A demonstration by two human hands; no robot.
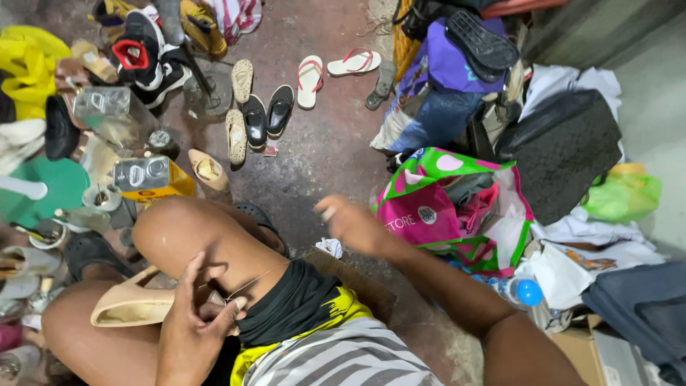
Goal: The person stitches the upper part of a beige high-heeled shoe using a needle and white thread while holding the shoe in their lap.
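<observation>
Where the person sits, the floor (325,143) is bare stained concrete, dark & reddish, w/ clutter heaped on both sides & a grey wall top right. Left hand (193,322) rests by the raised knee, fingers pressed together pinching a thin thread (251,282) against a beige high-heel shoe (128,304) that lies across the thigh, its toe end under the hand. Right hand (350,223) is lifted above the floor, blurred, so can't tell if its fingers are spread or closed; the thread seems to run up toward it. Footwear count on open floor: 2 white flip-flops w/ red straps (332,71), 2 black flats (266,114), 2 beige flats (238,107), 1 more beige heel (209,171). Also 1 pink-&-green shopping bag (450,207), 1 bottle w/ blue cap (525,292), 1 yellow box (161,187), 1 black bag (564,150) at right.
</observation>
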